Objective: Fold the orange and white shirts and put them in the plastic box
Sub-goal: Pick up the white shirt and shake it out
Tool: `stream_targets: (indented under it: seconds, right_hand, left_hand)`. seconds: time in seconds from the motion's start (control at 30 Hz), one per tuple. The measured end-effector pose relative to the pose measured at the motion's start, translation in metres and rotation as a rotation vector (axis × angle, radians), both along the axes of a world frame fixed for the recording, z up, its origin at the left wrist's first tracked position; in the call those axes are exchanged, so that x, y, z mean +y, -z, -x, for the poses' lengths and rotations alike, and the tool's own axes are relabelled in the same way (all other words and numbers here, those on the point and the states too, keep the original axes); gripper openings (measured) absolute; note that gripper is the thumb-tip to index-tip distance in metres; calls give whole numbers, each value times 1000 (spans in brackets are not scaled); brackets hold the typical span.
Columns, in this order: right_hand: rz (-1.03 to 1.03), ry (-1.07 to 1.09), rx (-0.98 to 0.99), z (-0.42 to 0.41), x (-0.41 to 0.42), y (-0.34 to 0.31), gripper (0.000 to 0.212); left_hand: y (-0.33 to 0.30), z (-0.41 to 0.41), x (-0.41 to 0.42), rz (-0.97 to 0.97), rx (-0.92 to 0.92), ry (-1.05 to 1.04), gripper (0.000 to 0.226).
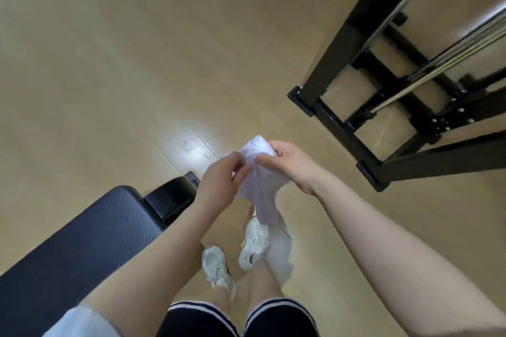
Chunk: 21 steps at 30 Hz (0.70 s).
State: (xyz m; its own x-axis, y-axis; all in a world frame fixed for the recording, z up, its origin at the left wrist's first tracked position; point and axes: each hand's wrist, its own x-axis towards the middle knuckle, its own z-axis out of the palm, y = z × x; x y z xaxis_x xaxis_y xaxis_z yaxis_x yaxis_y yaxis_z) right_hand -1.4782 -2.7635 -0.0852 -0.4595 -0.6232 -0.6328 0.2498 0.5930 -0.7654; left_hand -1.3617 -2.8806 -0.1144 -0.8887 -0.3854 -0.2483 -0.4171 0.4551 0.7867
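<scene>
Bright, even indoor light; a white glare patch on the floor (191, 142) just beyond the fingertips (overhead source, apparently). Edges bow with wide-angle distortion, slightly soft.

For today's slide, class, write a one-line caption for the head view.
Standing person's left hand and right hand hold a bunched white shirt above the wooden floor.

No legible text or labels
</scene>
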Motion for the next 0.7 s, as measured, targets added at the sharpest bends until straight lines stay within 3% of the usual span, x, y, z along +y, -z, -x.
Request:
stream_targets:
  seconds: [0.1, 0.2, 0.37, 0.47, 0.63, 0.7]
  right_hand:
    - [-25, 88, 76, -2, 20, -33, 15]
    - [-79, 199, 121, -2, 47, -51, 23]
    - [21, 360, 188, 1, 71, -74, 15]
    - [157, 232, 212, 8, 71, -86, 22]
    - [311, -135, 183, 19, 73, -106, 27]
    - [355, -231, 171, 26, 78, -113, 29]
  left_hand:
    - [-23, -8, -1, -105, 30, -121, 21]
    - [-28, -22, -6, -63, -7, -127, 19]
    - [-29, -32, -16, 284, -275, -31, 13]
    - [-38, -23, 1, 227, -266, -96, 10]
    - [-84, 2, 62, -80, 51, -75, 61]
    - [-95, 10, 79, -73, 79, -55, 39]
